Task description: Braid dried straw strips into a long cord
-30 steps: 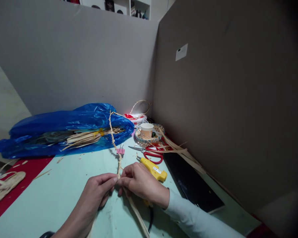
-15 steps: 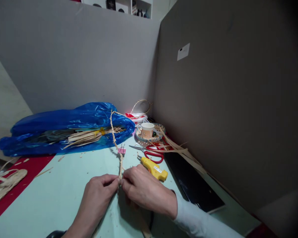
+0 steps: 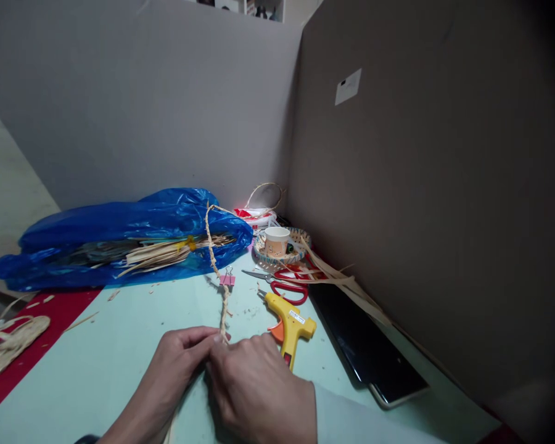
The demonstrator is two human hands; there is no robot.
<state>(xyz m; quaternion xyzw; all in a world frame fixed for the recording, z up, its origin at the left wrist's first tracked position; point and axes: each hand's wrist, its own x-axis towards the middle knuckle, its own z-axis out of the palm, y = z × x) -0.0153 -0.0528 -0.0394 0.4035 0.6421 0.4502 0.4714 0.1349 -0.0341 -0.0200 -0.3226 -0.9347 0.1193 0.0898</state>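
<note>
A thin braided straw cord [image 3: 224, 302] runs from my fingers up the table and arches toward the back. Partway along it, a pink binder clip [image 3: 227, 280] grips the cord. My left hand [image 3: 178, 361] pinches the cord's near end between thumb and forefinger. Pressed close against those fingertips, my right hand [image 3: 261, 385] is closed at the same end; its own fingertips are hidden behind its back. Loose pale strands show below my left wrist. A yellow glue gun [image 3: 290, 320] with an orange trigger lies just beyond my right hand.
Red-handled scissors [image 3: 289, 290] lie behind the glue gun. A paper cup [image 3: 276, 242] stands in a woven tray [image 3: 261, 258]. Straw bundles [image 3: 166, 254] poke from a blue plastic bag [image 3: 120, 216]. A black flat device [image 3: 365, 345] lies right; a woven sandal [image 3: 13, 348] lies left.
My right hand has moved down and slightly left, crossing closer to my left fingertips, and more of the glue gun shows. My left hand stays at the cord. The camera has shifted slightly.
</note>
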